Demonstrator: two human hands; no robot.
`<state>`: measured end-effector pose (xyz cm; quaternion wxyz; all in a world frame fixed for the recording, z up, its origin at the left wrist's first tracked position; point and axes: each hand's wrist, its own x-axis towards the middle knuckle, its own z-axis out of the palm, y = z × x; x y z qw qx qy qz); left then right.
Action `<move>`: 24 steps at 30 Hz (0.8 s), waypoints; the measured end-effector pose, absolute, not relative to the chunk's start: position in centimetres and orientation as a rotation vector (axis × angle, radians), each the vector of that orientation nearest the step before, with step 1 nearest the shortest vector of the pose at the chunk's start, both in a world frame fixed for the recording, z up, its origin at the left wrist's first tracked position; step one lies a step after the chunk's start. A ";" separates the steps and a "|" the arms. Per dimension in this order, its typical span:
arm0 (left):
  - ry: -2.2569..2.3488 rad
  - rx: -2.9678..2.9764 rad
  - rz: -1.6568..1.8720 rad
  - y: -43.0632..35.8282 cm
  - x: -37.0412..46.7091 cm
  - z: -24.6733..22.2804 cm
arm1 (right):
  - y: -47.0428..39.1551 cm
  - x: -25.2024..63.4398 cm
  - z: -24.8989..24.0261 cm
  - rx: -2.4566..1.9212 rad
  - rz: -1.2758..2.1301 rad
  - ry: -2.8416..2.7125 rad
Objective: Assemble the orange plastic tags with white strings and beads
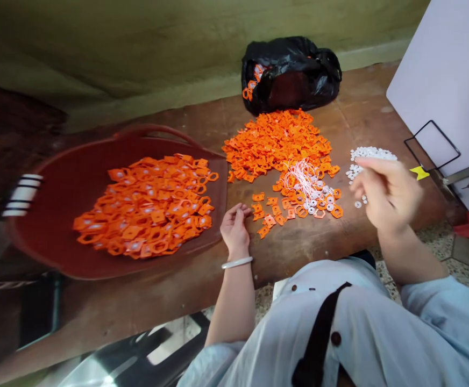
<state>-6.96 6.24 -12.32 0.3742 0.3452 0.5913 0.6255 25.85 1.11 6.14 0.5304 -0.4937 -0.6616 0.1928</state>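
Note:
My left hand rests at the table's front edge, just left of some loose orange plastic clips. Its fingers are curled together; whatever may be in them is hidden. Over the right side, my right hand is raised in front of a small pile of white plastic discs, its fingers bent in as in a pinch, slightly blurred. I cannot make out what it holds. Between the hands lies a bundle of pinkish-white strings with white discs and orange rings at its lower end. Behind it is a large heap of orange clips.
A dark red tub with many assembled orange pieces stands at left. At the back sits a black plastic bag holding more pieces. A white panel, a black wire loop and a yellow tag are at right.

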 end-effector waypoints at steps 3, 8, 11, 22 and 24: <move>1.543 1.018 1.560 6.0 -6.7 -12.2 | 5.1 27.6 0.1 -1.492 0.471 -1.606; 1.567 1.564 1.247 4.8 -4.4 -11.2 | 5.8 28.8 -7.3 -1.768 0.454 -1.911; 1.529 1.721 1.054 4.2 -2.5 -10.8 | 5.4 28.6 -7.9 -1.717 0.417 -1.981; 1.366 1.336 1.265 1.7 2.0 -3.3 | 4.2 26.7 -3.1 -1.419 0.942 -1.443; 1.272 1.274 1.208 1.8 3.1 -1.3 | 3.5 25.5 -1.9 -1.311 1.091 -1.424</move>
